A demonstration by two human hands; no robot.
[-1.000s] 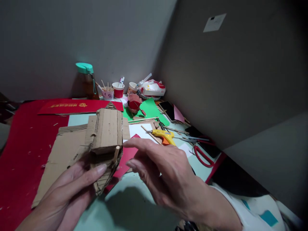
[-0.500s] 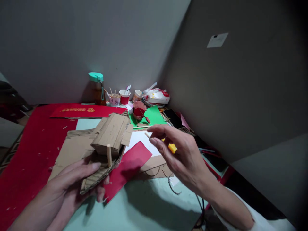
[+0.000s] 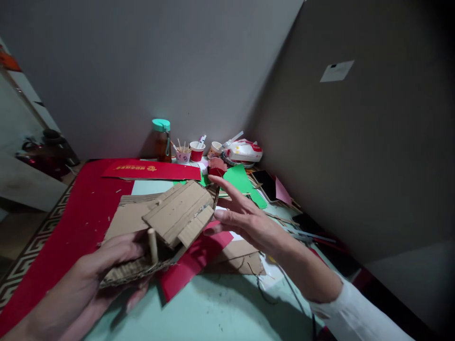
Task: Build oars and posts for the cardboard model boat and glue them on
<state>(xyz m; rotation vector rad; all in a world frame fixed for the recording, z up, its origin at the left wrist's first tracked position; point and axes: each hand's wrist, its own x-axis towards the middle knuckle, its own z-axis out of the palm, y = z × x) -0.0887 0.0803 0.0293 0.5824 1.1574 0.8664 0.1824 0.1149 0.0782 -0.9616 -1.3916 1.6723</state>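
A cardboard boat (image 3: pixel 179 208) rests in a person's left hand (image 3: pixel 95 265), thumb on top of its near end beside an upright wooden peg (image 3: pixel 152 246), other fingers curled beneath. Compared with half a second earlier, the boat has swung so its far end points further right, and the right hand (image 3: pixel 245 218), then well apart from it, is now at that far end, fingers spread and parted; whether they touch it is unclear.

Below the boat lies a pale green tabletop (image 3: pixel 213 312), with a strip of red paper (image 3: pixel 199 270) just under it and a red mat (image 3: pixel 71 251) to its left. Beyond the boat stand a teal-lidded bottle (image 3: pixel 162 142), paper cups (image 3: pixel 197 152) and a small red model (image 3: pixel 217 166), near green paper (image 3: pixel 241 184). Grey walls (image 3: pixel 199 61) meet in a corner behind it; patterned edging (image 3: pixel 24 258) runs far to its left.
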